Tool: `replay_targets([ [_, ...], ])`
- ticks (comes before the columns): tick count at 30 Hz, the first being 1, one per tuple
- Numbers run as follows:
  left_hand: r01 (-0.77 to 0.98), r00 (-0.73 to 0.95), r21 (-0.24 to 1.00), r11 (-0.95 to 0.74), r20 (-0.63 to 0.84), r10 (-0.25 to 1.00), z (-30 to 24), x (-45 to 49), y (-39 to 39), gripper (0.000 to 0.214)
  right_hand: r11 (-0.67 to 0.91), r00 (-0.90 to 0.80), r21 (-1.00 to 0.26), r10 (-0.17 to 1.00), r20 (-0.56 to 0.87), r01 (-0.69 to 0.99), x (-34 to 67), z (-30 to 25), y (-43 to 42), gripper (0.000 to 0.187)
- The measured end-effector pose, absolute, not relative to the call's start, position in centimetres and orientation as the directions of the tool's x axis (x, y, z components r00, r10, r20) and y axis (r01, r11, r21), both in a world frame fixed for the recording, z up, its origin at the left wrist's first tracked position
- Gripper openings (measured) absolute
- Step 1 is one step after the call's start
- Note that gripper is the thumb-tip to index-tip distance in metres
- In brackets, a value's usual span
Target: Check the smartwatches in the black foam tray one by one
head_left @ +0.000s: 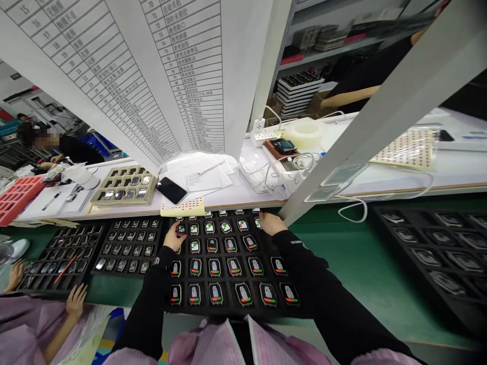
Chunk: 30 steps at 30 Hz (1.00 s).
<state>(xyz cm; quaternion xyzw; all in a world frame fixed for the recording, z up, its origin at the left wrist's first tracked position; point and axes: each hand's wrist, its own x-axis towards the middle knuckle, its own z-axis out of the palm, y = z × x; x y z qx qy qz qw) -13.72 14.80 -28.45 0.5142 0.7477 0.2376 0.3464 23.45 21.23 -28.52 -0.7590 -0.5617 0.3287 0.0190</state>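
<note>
Three black trays sit side by side on the green belt (342,263), a fourth at far right. A co-worker's hand (76,300) rests at the near edge of the leftmost tray (57,256), beside a second tray (129,248). On the middle tray (232,304), holding some two dozen lit smartwatches in rows, the left hand (174,237) pinches fingers onto one watch (181,229) at the far-left corner; the right hand (271,223) lies on the far-right edge, fingers curled together. Bare belt opens rightward before the fourth tray (437,263).
</note>
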Motion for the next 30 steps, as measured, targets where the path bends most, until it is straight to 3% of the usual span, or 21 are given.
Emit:
replay_targets([
  [6,0.385,-0.226,0.848,0.364,-0.295,0.928,-27.6,-14.1,15.2,0.054,-0.430,0.134,-0.553,0.858,-0.495,0.714,23.9,-28.5,21.2,0.024],
  [11,0.173,-0.242,0.925,0.339,-0.294,0.925,-26.1,-12.2,12.4,0.071,-0.507,0.113,-0.744,0.851,-0.513,0.436,23.8,-27.2,19.4,0.031],
  [17,-0.065,-0.009,0.958,0.279,-0.281,0.960,-22.3,-6.8,7.6,0.070,-0.493,-0.153,-0.870,0.858,-0.490,0.019,20.5,-24.2,13.2,0.037],
  [21,-0.115,0.052,0.962,0.247,-0.243,0.969,-19.7,-4.1,6.1,0.058,-0.442,-0.371,-0.876,0.859,-0.352,-0.192,18.0,-22.0,9.8,0.053],
  [24,-0.091,0.034,0.970,0.225,-0.222,0.974,-18.6,-2.8,5.4,0.050,-0.397,-0.429,-0.892,0.859,-0.279,-0.216,16.6,-20.9,8.3,0.056],
  [30,-0.135,-0.043,0.973,0.185,-0.192,0.980,-17.8,-1.2,4.0,0.035,-0.373,-0.369,-0.904,0.886,-0.280,-0.210,15.8,-19.4,6.8,0.056],
])
